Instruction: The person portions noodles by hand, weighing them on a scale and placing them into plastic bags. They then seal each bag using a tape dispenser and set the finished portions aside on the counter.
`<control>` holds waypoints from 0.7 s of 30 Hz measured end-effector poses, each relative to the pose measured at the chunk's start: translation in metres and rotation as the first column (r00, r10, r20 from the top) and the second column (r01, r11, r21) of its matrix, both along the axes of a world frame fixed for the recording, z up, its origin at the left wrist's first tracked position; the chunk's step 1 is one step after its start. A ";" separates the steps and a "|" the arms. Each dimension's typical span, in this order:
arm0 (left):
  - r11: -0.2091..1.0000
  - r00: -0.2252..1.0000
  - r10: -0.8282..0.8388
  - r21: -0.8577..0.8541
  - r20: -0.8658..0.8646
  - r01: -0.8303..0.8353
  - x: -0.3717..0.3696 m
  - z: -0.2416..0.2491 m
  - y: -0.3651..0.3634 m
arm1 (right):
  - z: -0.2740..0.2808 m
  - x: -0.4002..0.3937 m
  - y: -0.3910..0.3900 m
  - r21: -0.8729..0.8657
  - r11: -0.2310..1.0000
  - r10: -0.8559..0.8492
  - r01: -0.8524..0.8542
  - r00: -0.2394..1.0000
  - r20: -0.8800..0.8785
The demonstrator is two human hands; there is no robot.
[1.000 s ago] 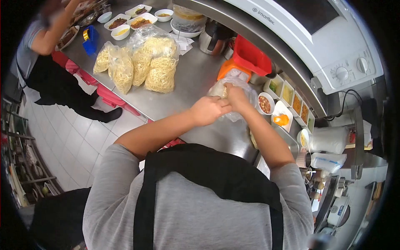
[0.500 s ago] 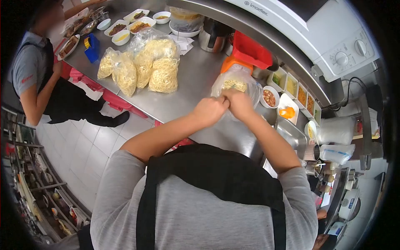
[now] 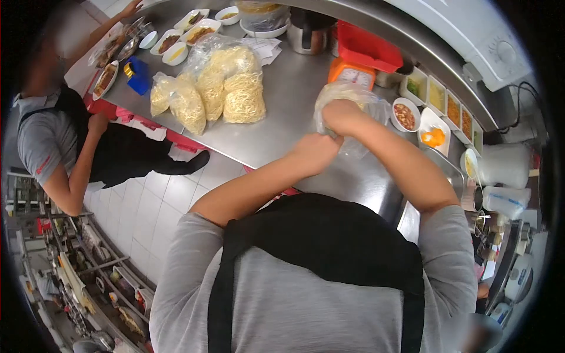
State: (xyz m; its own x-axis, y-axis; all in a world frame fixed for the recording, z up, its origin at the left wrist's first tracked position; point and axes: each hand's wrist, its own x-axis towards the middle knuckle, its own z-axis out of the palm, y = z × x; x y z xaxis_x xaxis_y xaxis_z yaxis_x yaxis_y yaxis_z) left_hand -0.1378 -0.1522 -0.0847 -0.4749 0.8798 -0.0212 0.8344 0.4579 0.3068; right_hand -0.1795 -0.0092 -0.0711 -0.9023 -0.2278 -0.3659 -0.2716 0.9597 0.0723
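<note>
My fingers clench the clear plastic bag of yellow noodles point(image 3: 353, 100) on the steel counter point(image 3: 288, 100) — right hand point(image 3: 341, 115) at the bunched neck, left hand point(image 3: 315, 152) nearer. It looks soft, light, slippery — best gripped at the neck.

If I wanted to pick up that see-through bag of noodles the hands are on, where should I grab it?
Probably at the gathered neck of the clear plastic noodle bag, coming from above. The right hand and left hand already bunch the plastic there, so it gives a narrow grip, while the noodle-filled body is wide, soft and resting on the steel counter.
</note>
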 end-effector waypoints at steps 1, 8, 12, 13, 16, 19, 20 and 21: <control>0.999 0.999 0.037 -0.015 0.018 -0.036 -0.002 0.001 0.002 | -0.007 -0.002 0.005 -0.020 1.000 0.003 -0.003 1.000 -0.004; 0.995 0.994 -0.097 0.009 0.058 0.096 0.001 0.003 -0.002 | -0.026 -0.023 0.050 -0.372 0.926 -0.024 0.063 0.994 0.110; 0.993 0.989 -0.074 0.101 0.125 0.061 -0.003 -0.010 -0.011 | -0.015 -0.029 0.045 -0.442 0.790 -0.224 0.426 0.871 0.438; 0.994 0.987 -0.080 0.090 0.140 0.068 -0.004 0.001 -0.016 | -0.010 -0.029 0.043 -0.437 0.797 -0.209 0.417 0.869 0.448; 0.820 0.971 -0.186 0.567 0.148 0.070 -0.013 0.028 -0.056 | 0.002 -0.025 0.042 -0.430 0.841 -0.134 0.329 0.896 0.423; 0.813 0.935 0.288 0.568 -0.205 -0.125 -0.061 0.055 -0.139 | 0.001 -0.019 0.048 -0.476 0.856 -0.031 0.203 0.939 0.344; 0.753 0.797 0.542 0.575 -0.268 -0.319 -0.076 0.057 -0.171 | 0.000 -0.018 0.052 -0.519 0.831 -0.017 0.201 0.941 0.339; 0.740 0.616 0.640 0.583 -0.459 -0.335 -0.095 0.063 -0.206 | 0.000 -0.016 0.053 -0.560 0.804 -0.004 0.200 0.943 0.332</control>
